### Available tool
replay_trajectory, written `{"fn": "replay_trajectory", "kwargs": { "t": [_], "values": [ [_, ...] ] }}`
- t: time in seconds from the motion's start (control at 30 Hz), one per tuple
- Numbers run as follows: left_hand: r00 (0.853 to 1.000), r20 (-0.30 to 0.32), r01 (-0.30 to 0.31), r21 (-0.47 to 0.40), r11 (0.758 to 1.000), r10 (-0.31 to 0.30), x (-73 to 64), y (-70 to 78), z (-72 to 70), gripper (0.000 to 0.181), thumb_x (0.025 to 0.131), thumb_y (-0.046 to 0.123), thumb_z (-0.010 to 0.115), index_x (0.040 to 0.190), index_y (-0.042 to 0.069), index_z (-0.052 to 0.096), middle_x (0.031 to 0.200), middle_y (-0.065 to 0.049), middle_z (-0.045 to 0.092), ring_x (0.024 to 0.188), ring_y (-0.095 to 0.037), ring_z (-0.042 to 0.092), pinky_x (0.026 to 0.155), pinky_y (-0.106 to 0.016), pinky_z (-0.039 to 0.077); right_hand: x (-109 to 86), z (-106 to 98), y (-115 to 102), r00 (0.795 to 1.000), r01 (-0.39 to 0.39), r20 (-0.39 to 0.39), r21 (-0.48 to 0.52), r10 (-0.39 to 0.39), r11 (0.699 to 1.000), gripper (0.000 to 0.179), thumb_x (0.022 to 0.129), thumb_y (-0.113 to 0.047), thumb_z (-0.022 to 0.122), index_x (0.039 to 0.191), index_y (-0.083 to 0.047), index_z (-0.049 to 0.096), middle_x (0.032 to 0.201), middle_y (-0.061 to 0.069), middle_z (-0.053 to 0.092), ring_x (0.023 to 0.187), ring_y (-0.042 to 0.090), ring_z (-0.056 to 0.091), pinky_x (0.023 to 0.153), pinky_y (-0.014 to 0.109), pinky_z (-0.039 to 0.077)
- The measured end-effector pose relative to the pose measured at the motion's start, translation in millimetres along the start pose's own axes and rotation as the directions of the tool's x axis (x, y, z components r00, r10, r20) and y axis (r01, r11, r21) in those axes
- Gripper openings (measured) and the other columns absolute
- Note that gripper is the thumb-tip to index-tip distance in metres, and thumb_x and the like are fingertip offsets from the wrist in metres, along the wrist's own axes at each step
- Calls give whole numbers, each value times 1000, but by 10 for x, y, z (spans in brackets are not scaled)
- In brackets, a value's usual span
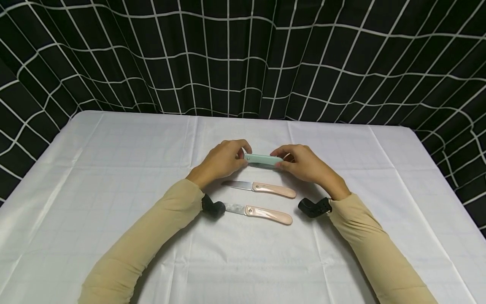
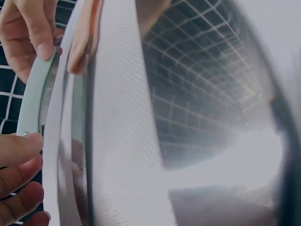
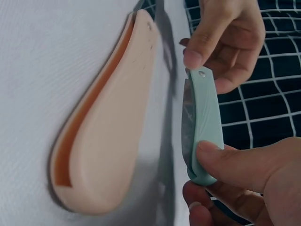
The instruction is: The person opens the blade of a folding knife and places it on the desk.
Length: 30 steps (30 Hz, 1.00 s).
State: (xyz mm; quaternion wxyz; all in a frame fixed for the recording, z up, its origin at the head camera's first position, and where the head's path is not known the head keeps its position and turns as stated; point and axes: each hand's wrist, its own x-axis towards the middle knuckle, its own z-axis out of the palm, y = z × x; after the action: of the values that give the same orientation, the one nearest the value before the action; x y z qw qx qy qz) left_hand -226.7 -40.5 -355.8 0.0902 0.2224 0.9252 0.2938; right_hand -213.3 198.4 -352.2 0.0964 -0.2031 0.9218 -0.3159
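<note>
Between both hands is a mint-green folding knife [image 1: 262, 159], its blade folded along the handle with the blade's side showing in the right wrist view. My left hand [image 1: 224, 160] pinches the end with the pivot rivet. Thumb and fingers of my right hand [image 1: 305, 162] grip the rounded end. Closer to me, two pink-handled folding knives lie opened on the cloth: the upper knife [image 1: 273, 189] and the lower knife [image 1: 268, 214], blades pointing left. The lower blade's tip is hidden behind the left wrist camera. One pink handle [image 3: 108, 117] looms large in the right wrist view.
A white cloth [image 1: 125, 202] with fold creases covers the table. Behind it hangs a black curtain [image 1: 212, 55] with a white grid. Black wrist cameras stick out below each wrist, the left camera [image 1: 213, 207] over the lower blade and the right camera [image 1: 314, 207] beside the pink handles.
</note>
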Motion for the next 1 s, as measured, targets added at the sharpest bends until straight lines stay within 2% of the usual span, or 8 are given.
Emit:
{"fn": "replay_trajectory", "kwargs": {
  "t": [0.27,0.47,0.73,1.0],
  "values": [
    [998,-40,-42,-107,993,38,-58,-19,-12,24,90,10,70,114,12,68,93,-4,67,75,-15,56,69,-25,41,-74,-12,-67,999,21,23,19,-21,1000,25,94,-8,65,117,0,69,105,16,71,80,16,65,71,24,48],
    [997,-56,-55,-156,986,47,-102,-1,-50,25,90,10,71,114,10,68,94,-5,68,73,-14,54,67,-23,40,-141,-14,-108,1000,-1,24,54,0,999,25,95,-11,65,118,-1,69,107,15,70,85,20,67,73,27,49],
    [995,-77,-71,-186,980,58,-165,71,-100,26,90,10,71,116,10,68,95,-6,68,75,-16,53,69,-23,40,-217,-31,-157,999,-44,21,78,43,996,24,97,-17,62,117,-5,67,102,15,70,84,25,67,64,30,53],
    [984,-170,-102,-256,961,59,-204,73,-67,27,91,13,70,118,9,68,94,-6,70,79,-17,54,71,-24,41,-248,-67,-193,1000,-8,-17,77,10,997,24,96,-17,65,116,-3,68,101,14,72,84,26,68,63,28,51]
  ]
}}
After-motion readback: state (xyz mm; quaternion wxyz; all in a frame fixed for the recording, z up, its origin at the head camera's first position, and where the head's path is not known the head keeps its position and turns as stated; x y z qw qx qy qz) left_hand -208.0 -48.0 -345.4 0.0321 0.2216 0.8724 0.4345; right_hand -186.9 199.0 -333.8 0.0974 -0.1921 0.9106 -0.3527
